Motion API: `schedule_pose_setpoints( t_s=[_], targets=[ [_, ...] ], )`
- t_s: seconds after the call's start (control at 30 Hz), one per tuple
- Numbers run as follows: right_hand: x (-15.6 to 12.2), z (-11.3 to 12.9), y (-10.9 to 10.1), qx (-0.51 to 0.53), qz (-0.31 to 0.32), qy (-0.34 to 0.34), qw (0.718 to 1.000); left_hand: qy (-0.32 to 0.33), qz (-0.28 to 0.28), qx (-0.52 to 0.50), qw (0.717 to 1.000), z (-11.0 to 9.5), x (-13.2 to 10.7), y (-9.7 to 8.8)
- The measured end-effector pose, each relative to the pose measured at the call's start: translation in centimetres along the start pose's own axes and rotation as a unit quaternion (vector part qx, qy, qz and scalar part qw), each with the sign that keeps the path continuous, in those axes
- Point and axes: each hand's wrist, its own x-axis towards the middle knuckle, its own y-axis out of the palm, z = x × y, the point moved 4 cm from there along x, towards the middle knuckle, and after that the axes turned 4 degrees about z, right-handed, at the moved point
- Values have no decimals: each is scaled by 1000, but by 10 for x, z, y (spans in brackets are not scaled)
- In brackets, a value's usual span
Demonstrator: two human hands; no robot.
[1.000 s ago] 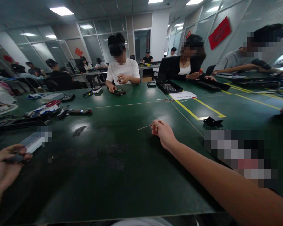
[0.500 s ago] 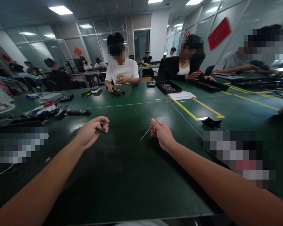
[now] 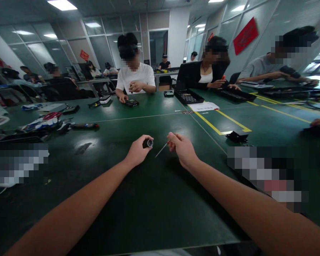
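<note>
Near the middle of the green table [image 3: 144, 209], my left hand [image 3: 139, 151] is closed around a short black cylinder [image 3: 148, 143]. Its round, rimmed end faces right, towards my other hand; it resembles a small flashlight, but I cannot tell for sure. My right hand [image 3: 183, 149] pinches a screwdriver [image 3: 161, 150], whose thin metal shaft slants down to the left. The fingers hide most of its handle. The shaft's tip is just right of the cylinder and apart from it. Both hands are above the tabletop.
A pen-like dark tool [image 3: 84, 126] and a pile of gloves and tools [image 3: 46, 121] are at the left. Right of me sit a small black part [image 3: 237, 136] and a blurred-out patch. Black trays [image 3: 189, 96] and a paper sheet [image 3: 204, 106] lie farther back. Several people work around.
My left hand has moved right with the black cylinder, close to the screwdriver, and turned so its round end shows. My right hand has stayed nearly in place. The view has shifted slightly.
</note>
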Motion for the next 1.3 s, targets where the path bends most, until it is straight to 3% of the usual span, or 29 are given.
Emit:
schedule_pose_setpoints(
  t_s=[0.17, 0.33, 0.53, 0.8, 1.07, 1.3],
  targets=[
    [0, 7, -1, 11, -10, -49, 999, 17, -29, -4, 999, -1, 1, -5],
    [-4, 12, -1, -110, -13, -109, 988, 10, -34, -21, 999, -2, -1, -5],
    [-12, 21, -3, -237, -31, -175, 955, 6, -42, -40, 998, -2, -2, -6],
    [-17, 31, -5, -310, -58, -195, 929, -4, -27, -59, 998, -3, -2, -4],
    [-21, 37, 1, -342, -22, -221, 913, -11, -47, -61, 997, -3, -2, -6],
    [-19, 36, -3, -348, -49, -213, 912, -8, -43, -58, 997, -4, -3, -7]
  ],
)
